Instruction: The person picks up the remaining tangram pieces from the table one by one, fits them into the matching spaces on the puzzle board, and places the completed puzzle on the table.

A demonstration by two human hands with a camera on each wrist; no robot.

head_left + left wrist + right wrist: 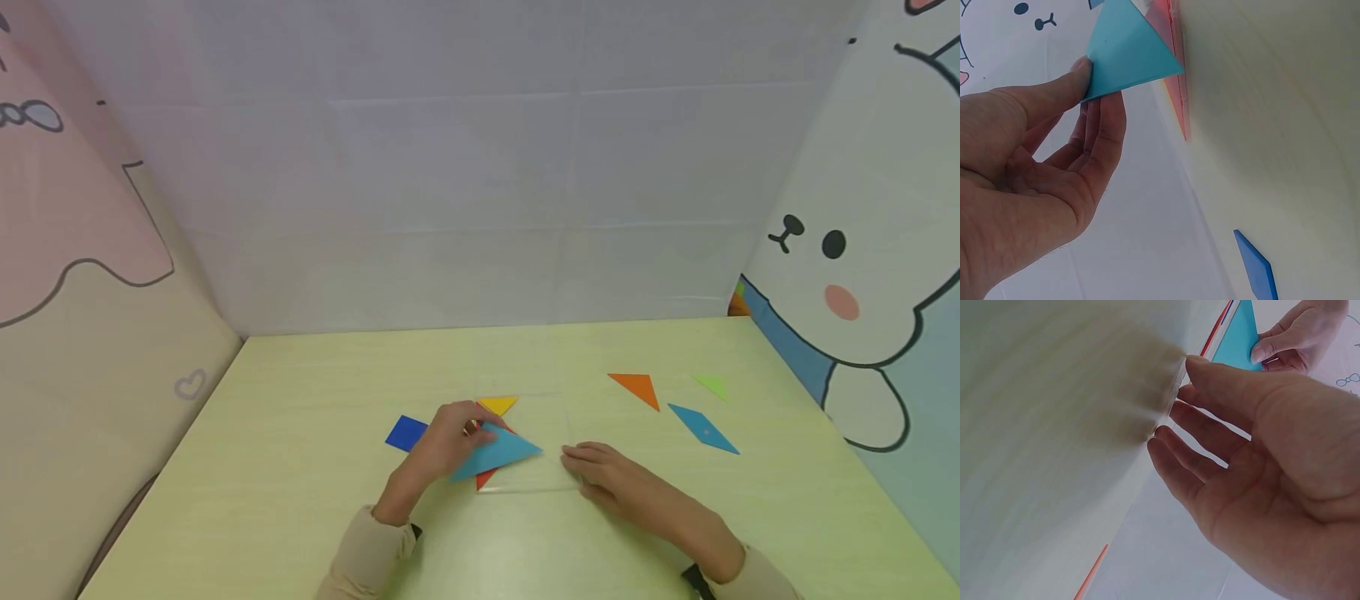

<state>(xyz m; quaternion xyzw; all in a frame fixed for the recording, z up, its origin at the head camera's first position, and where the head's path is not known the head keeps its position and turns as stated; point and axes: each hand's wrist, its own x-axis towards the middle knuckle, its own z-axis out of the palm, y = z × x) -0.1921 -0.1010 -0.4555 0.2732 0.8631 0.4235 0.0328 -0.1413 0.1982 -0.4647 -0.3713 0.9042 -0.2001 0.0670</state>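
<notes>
My left hand [444, 440] pinches a light blue triangle piece [501, 452] between thumb and fingers. In the left wrist view, the light blue triangle [1129, 53] is tilted. It partly covers a red piece [486, 481], which lies within a clear, thin-edged square tray [528, 491]. A yellow triangle [500, 404] shows at the tray's far left corner. At the tray's right edge, the fingertips of my right hand [626, 485] touch down, with the fingers loosely bent and nothing gripped. Just left of my left hand lies a dark blue square [405, 432], partly hidden.
On the right of the pale table [247, 500] lie an orange triangle [639, 389], a blue parallelogram [703, 428] and a light green triangle [713, 386]. A white sheet [450, 208] hangs behind, and printed cartoon sheets close off both sides.
</notes>
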